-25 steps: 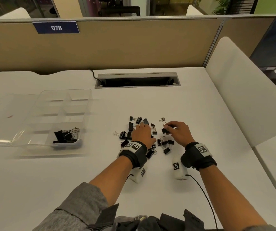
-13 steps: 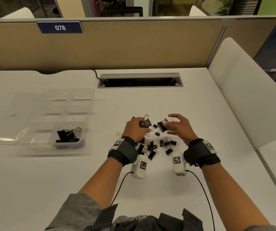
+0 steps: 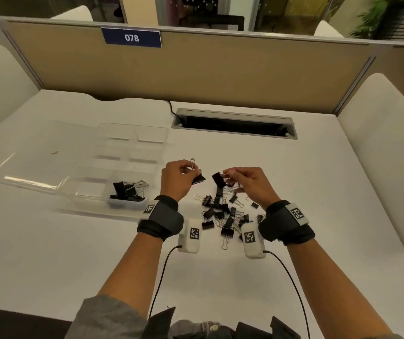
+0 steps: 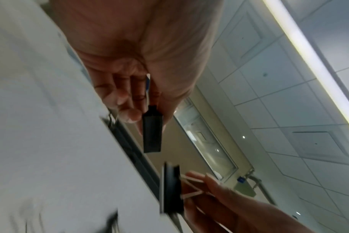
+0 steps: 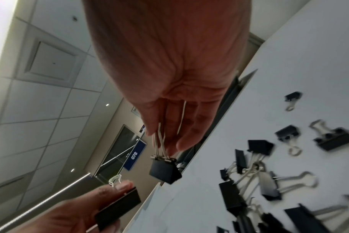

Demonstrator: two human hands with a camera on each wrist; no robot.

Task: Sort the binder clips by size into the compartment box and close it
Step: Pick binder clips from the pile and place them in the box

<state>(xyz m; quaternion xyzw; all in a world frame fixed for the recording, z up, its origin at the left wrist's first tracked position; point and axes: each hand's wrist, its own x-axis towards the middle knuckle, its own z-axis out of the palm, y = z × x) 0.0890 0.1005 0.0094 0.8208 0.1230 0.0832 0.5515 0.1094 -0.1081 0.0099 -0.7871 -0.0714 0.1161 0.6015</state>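
**Now a clip in each hand, held up over the pile**

Leftmost lies the box, its clear lid folded flat on the table so every compartment stays reachable. Only the near right compartment is filled: several large clips sit there, which suggests sorting has begun with the biggest size.

Beside it, the left hand is raised off the table and pinches a clip between thumb and fingertips, its wire handles sticking up. It looks large, probably bound for that same compartment.

Opposite it, the right hand pinches the wire handles of a second clip, so the black body hangs free below the fingers. Held side by side, the two can be compared for size, which is likely the point.

Below and between the wrists lies the unsorted pile, mixed in size, so most of the task remains and the box cannot be closed yet.
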